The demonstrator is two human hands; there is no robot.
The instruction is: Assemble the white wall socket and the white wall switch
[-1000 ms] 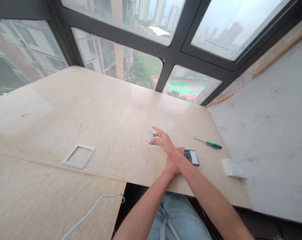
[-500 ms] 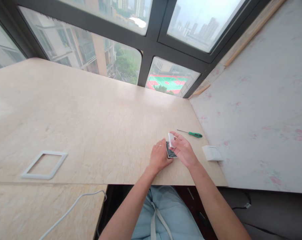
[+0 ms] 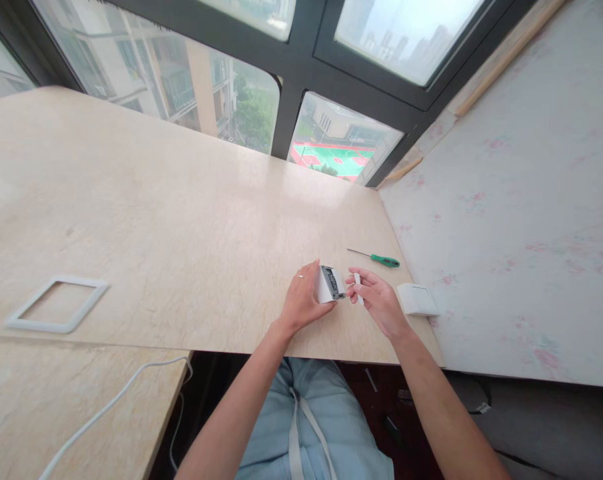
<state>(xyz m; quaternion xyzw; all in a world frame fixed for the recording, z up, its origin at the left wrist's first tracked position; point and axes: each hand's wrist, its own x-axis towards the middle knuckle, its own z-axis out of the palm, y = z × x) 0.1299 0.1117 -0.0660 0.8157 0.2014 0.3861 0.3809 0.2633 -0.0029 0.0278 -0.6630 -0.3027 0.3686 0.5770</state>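
Note:
My left hand (image 3: pixel 304 293) is wrapped round a white wall switch (image 3: pixel 325 288), tilted so that its dark inner side faces right. Between the thumb and fingers of my right hand (image 3: pixel 378 300) is a slim white switch cover (image 3: pixel 358 289), seen nearly edge-on. A small gap separates this cover from the switch body. Beyond both hands a screwdriver (image 3: pixel 385 261) with a green handle lies on the pale countertop.
At the right, another white switch (image 3: pixel 418 299) stands against the flowered wall (image 3: pixel 511 267). A white square frame (image 3: pixel 56 327) lies far left. A white cable (image 3: pixel 116 400) crosses the lower counter section. Dark-framed windows (image 3: pixel 286 80) border the back of the countertop (image 3: pixel 191 233).
My left hand has tilted the switch up, turning its dark inside rightward. My right hand has drawn away to the right with the white cover. The view has shifted slightly.

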